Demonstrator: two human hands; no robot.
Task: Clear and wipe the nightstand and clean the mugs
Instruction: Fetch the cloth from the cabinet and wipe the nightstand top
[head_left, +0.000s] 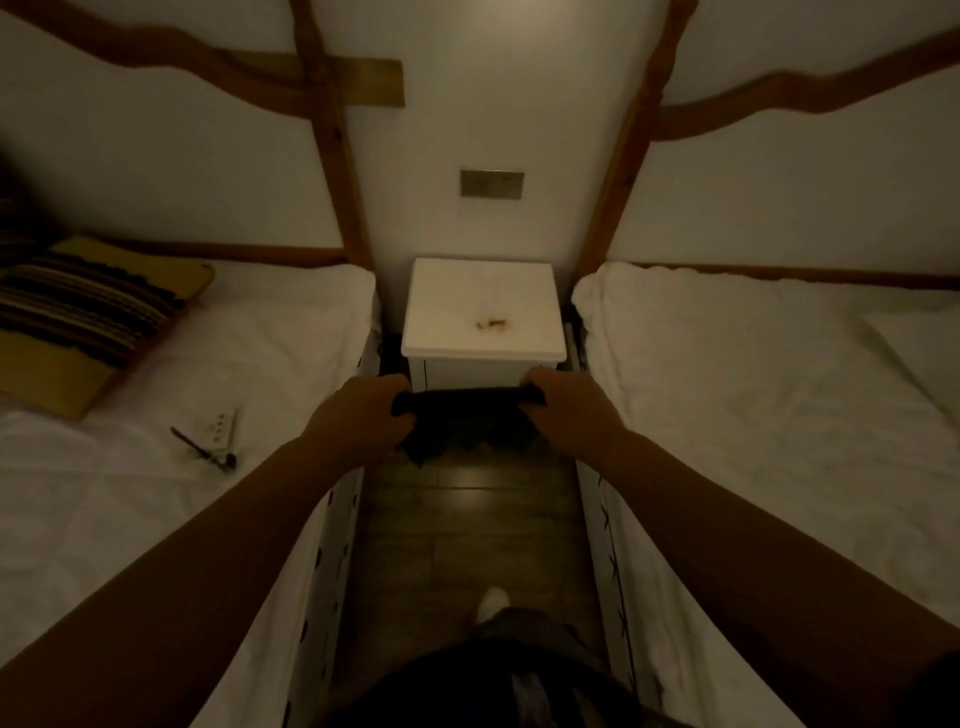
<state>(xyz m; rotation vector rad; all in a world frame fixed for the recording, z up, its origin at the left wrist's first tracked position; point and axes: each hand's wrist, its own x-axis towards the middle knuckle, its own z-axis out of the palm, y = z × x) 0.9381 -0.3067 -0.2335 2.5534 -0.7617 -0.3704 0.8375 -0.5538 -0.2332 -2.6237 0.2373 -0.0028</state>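
A: Holding a dark cloth (460, 415) stretched between both hands is what I'm doing right now. My left hand (358, 415) has its fingers curled over the cloth's left end, and my right hand (569, 410) grips the right end the same way.

B: Where's the nightstand from there?

A: Just beyond my hands. I see the white nightstand (483, 312) straight ahead, its front edge right above the taut top edge of the cloth. Whether the cloth touches its front I cannot tell; the light is dim.

B: Anything on its top?

A: A small brownish stain (491, 325) sits near the front, ahead of the gap between my hands. I see no other object on that surface.

B: And to the sides?

A: Out past my left hand lies a bed with a white sheet (182, 415). On it, near my left forearm, I see a white power strip (221, 428) and a thin dark item too small to name. Farther left rests a striped cushion (83, 317). Beyond my right hand is a second bed (779, 389), also in white. Under my arms runs a dark wooden floor (467, 519).
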